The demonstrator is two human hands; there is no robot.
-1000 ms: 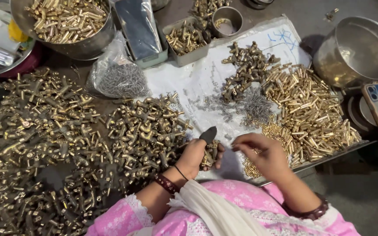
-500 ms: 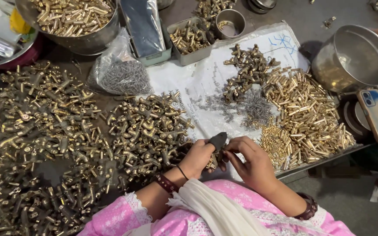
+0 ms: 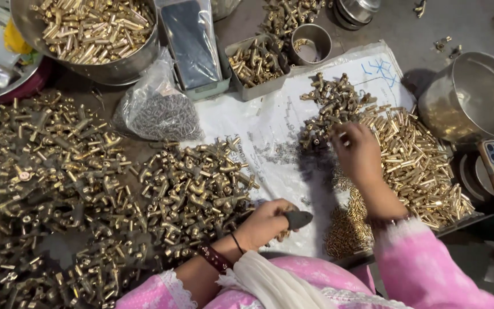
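Over the white sheet (image 3: pixel 247 123), right hand (image 3: pixel 359 153) now away from the left, fingers pinching into the fitting pile (image 3: pixel 333 106); left hand (image 3: pixel 267 220) closed around a dark-handled tool (image 3: pixel 297 218), fetching another piece.

dark surface (image 3: pixel 395 23) strewn with heaps of brass fittings (image 3: pixel 58 189), a printed white sheet (image 3: pixel 258 123), steel bowls (image 3: pixel 475 97), and a bag of screws (image 3: pixel 158 111).

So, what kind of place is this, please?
Probably a small workshop for sorting or assembling brass fittings: heaps of brass parts cover the surface, steel bowls hold more, and the left hand holds a small tool.
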